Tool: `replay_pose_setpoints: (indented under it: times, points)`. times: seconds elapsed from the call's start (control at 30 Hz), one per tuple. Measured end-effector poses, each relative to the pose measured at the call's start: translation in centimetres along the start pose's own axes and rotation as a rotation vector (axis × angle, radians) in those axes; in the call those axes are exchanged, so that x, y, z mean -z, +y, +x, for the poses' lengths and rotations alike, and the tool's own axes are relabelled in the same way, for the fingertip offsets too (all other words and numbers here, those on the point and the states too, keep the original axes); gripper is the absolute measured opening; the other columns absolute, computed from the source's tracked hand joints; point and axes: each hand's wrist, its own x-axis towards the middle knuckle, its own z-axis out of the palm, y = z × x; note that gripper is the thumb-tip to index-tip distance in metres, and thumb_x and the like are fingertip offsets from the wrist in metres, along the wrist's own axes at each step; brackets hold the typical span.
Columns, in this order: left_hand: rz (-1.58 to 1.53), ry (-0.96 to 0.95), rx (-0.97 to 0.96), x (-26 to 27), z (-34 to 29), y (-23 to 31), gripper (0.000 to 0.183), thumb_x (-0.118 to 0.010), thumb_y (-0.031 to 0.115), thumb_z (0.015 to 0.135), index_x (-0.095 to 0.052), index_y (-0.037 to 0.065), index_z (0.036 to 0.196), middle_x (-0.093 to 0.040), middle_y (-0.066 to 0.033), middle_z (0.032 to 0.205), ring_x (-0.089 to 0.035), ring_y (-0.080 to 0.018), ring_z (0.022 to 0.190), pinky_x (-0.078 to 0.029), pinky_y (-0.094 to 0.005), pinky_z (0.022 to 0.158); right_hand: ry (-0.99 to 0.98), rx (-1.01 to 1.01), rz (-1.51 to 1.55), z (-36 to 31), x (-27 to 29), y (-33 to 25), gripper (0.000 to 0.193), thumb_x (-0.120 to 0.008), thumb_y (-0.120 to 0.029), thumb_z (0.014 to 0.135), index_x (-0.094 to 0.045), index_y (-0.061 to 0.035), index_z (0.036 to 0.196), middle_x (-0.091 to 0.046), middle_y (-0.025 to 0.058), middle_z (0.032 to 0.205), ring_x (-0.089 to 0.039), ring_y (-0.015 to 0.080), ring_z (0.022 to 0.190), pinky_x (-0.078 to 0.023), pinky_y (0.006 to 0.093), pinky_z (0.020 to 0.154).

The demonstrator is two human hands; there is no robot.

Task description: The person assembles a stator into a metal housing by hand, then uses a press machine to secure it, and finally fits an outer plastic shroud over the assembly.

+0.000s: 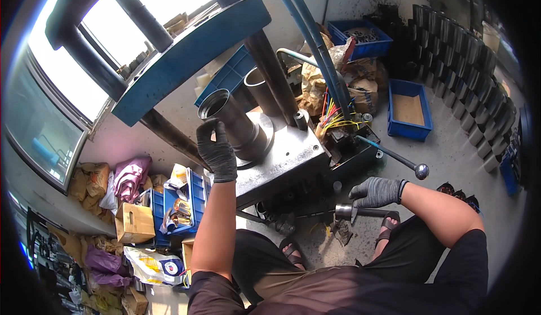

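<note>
My left hand (216, 152), in a grey knit glove, is raised beside the open upper end of a dark metal cylinder (234, 124). Its thumb and fingertips curl together with a small gap inside the loop; anything pinched there is too small to make out. The cylinder leans in this view and stands on a round base on the steel press table (298, 146). My right hand (376, 192), also gloved, hovers at the right with loosely bent fingers and nothing visible in it. Below it is a metal tool with a cylindrical head (345, 211) and a dark shaft, near my feet.
A blue press frame (194, 56) with thick columns spans above the table. A ball-ended lever (394, 158) juts out at the right. Blue crates (410, 112), stacked metal sleeves (456, 61) and a wooden box (135, 223) stand around; another metal tube (262, 92) is behind the cylinder.
</note>
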Motion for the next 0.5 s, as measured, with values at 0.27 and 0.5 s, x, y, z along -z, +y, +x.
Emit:
replay_pose_setpoints:
  times: [0.27,0.5]
  points:
    - [0.759,-0.400,-0.237,0.9,5.2,0.7,0.049,-0.082,0.010,0.080,-0.063,0.008,0.126,-0.067,-0.0169,0.122,-0.063,-0.0386,0.115,-0.049,-0.0470,0.104,-0.057,-0.062,0.017,1.3,1.2,-0.4,0.050,-0.066,-0.043,0.096,-0.068,-0.0058,0.129,-0.074,0.0203,0.116,-0.070,0.0378,0.109,-0.054,0.0448,0.097]
    - [0.895,-0.772,-0.141,0.7,8.0,-2.8,0.057,-0.090,0.016,0.072,-0.065,0.007,0.123,-0.068,-0.0197,0.124,-0.063,-0.0393,0.117,-0.051,-0.0464,0.105,-0.079,-0.043,-0.023,3.1,1.3,-0.4,0.049,-0.066,-0.041,0.095,-0.068,-0.0061,0.128,-0.074,0.0194,0.116,-0.070,0.0363,0.110,-0.053,0.0438,0.096]
